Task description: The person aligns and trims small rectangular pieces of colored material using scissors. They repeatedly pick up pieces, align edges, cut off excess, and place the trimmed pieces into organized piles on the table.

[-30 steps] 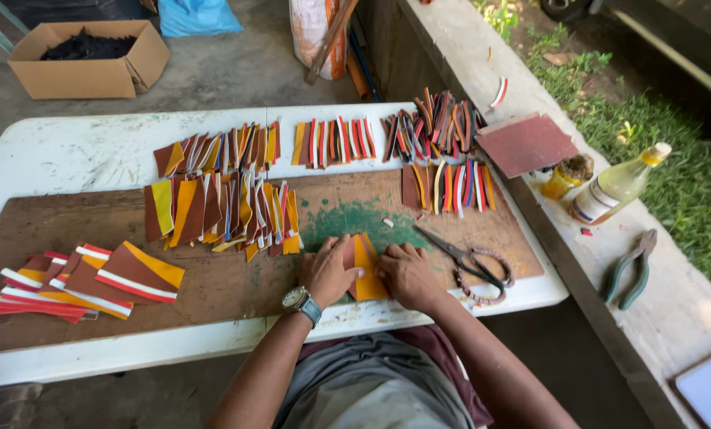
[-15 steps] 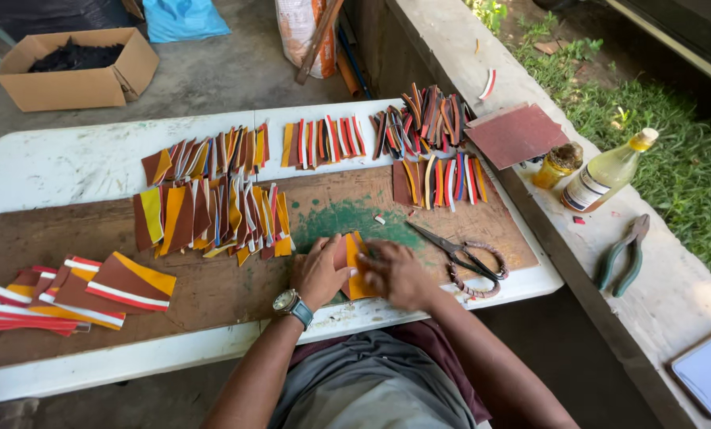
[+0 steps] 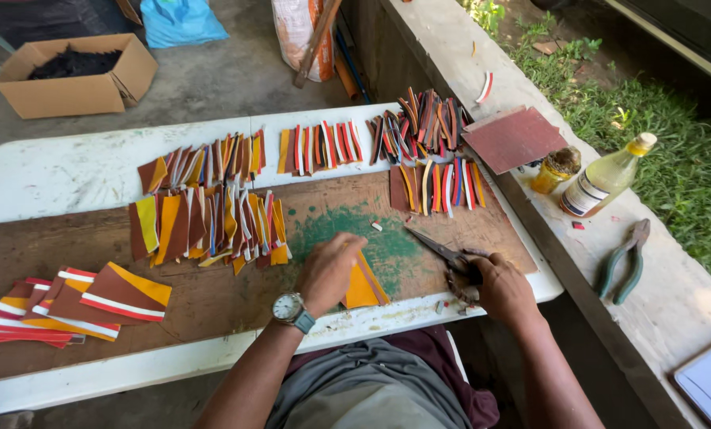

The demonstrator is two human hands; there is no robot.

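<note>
the orange piece [image 3: 362, 287] is lying on the brown board [image 3: 212, 298], at the near edge of the green patch [image 3: 347, 226], and my left hand [image 3: 329, 270] is pressing down on it with fingers curled together over its left part, so only its right half is showing, with a thin brown edge along it. i am wearing a watch [image 3: 289, 307] on that wrist. my right hand [image 3: 502, 287] is closing around the handles of the scissors [image 3: 444, 256], which are lying on the board just right of the orange piece, blades pointing up and left; i cannot tell whether the blades are parted. beyond the hands, rows of cut strips [image 3: 212, 218] in brown, orange, yellow, red and white are lying across the board and the white table [image 3: 53, 171], with another bunch [image 3: 423, 123] fanning out at the far right. larger striped pieces [image 3: 77, 306] are stacking at the left end of the board. on the concrete ledge [image 3: 665, 310] to my right i am seeing a dark red sheet [image 3: 514, 139], a small jar [image 3: 555, 168], a bottle [image 3: 605, 179] of yellowish liquid and green-handled pliers [image 3: 624, 262]. a cardboard box [image 3: 77, 75] is sitting on the floor beyond the table.
</note>
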